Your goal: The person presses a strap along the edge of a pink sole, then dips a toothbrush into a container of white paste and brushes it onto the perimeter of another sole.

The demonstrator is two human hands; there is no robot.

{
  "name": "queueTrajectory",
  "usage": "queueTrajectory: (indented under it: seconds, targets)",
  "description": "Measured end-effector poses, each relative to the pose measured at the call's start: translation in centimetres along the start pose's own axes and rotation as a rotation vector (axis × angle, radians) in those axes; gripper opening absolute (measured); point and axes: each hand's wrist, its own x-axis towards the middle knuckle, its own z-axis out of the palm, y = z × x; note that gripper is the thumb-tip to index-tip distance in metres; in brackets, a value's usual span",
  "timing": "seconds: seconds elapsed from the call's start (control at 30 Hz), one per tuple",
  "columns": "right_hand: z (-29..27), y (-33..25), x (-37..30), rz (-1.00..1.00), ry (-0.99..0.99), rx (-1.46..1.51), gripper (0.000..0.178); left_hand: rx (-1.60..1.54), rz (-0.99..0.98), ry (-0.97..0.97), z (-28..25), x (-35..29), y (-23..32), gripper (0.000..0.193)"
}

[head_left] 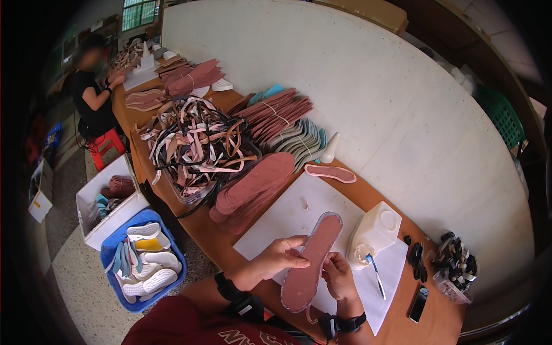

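Note:
A reddish-brown insole [310, 259] with a pale rim is held up over the white work sheet. My left hand [282, 256] grips its left edge, thumb on the face. At the opposite edge my right hand [340, 277] is closed in a pinch; whether a thin strip is also between those fingers is hidden. A narrow strip end [311, 315] hangs below the insole by my right wrist. Right of my hands is a white plastic jug [379, 224] with an opening holding whitish paste. A blue-and-white brush [376, 275] leans out of it.
Stacked brown insole pieces [253, 190] and a tub heaped with strips [195, 144] stand left. A rimmed insole [330, 173] lies by a white cone-shaped bottle [330, 148]. A phone [419, 303] rests right. A blue basket [144, 260] is on the floor. Another person [92, 92] works far left.

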Motion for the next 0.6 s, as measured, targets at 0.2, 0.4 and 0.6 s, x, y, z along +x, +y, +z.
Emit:
queueTrajectory:
  seconds: [0.2, 0.4, 0.6]
  targets:
    - [-1.6, -0.4, -0.4, 0.05, -0.06, 0.036, 0.006, -0.051, 0.0, 0.08, -0.9, 0.0, -0.2, 0.051]
    - [-1.5, -0.8, -1.5, -0.001, 0.01, 0.066, 0.004, -0.095, 0.119, 0.223, -1.8, -0.1, -0.3, 0.041]
    - [-2.3, -0.9, -2.2, 0.017, -0.037, 0.19, 0.008, -0.079, 0.086, 0.286, -2.2, -0.2, -0.8, 0.041]
